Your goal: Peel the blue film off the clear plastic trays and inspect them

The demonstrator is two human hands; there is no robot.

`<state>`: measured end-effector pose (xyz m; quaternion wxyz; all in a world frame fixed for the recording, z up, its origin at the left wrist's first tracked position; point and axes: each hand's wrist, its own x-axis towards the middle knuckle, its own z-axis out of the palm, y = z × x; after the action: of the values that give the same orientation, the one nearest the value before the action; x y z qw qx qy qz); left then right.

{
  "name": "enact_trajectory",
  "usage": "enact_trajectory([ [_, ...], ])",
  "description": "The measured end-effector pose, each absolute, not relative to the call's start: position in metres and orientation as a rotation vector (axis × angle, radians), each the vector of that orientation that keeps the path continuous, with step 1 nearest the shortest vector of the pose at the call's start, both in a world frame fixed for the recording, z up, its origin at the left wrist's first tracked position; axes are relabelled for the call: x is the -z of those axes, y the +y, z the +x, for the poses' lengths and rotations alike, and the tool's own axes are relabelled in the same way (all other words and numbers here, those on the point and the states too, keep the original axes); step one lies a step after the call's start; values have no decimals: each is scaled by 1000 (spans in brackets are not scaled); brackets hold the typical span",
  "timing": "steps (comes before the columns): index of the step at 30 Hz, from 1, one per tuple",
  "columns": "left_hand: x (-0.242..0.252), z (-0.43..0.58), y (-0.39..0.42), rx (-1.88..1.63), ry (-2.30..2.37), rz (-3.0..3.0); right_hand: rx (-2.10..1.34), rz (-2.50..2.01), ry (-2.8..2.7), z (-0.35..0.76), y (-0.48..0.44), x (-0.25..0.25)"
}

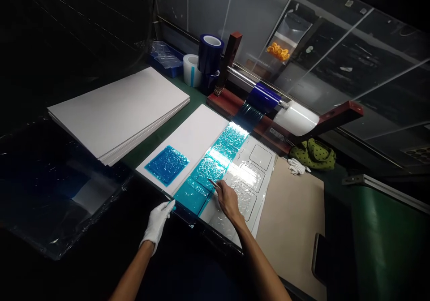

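My left hand (156,224), in a white glove, pinches the near left corner of a strip of blue film (191,194) at the table's front edge. The strip runs back over a sheet printed with rounded outlines (260,156), wrinkled along most of its length and smoother at the near end. My bare right hand (228,199) grips a slim pen-like tool (213,183), its tip on or just above the film. To the left, a separate square of blue film (167,165) lies on a white board (198,128).
The strip comes off a blue film roll (265,96) on a rod, beside a white roll (297,118). A stack of white sheets (121,108) lies left. Spare rolls (211,52) stand behind. On the right are brown board (292,211), a phone (319,256), a glove (297,166) and a green pouch (312,154).
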<state>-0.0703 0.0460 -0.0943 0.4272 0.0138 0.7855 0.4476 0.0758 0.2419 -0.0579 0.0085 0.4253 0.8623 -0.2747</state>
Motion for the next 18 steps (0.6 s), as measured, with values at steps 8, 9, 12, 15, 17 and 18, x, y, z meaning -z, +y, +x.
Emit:
enact_trajectory([
  [8,82,-69,39,-1165,1954,0,929,1344,2680,41,248,81],
  [9,79,-70,35,-1167,1954,-19,932,1344,2680,41,249,81],
  [12,76,-83,23,-1198,1953,-83,947,1333,2685,44,249,79],
  [15,77,-112,19,-1297,1985,-114,1061,1400,2723,51,247,78],
  [17,79,-138,25,-1367,2020,-116,1193,1507,2746,58,246,78],
  [18,80,-152,30,-1395,2035,-112,1254,1560,2747,63,246,78],
])
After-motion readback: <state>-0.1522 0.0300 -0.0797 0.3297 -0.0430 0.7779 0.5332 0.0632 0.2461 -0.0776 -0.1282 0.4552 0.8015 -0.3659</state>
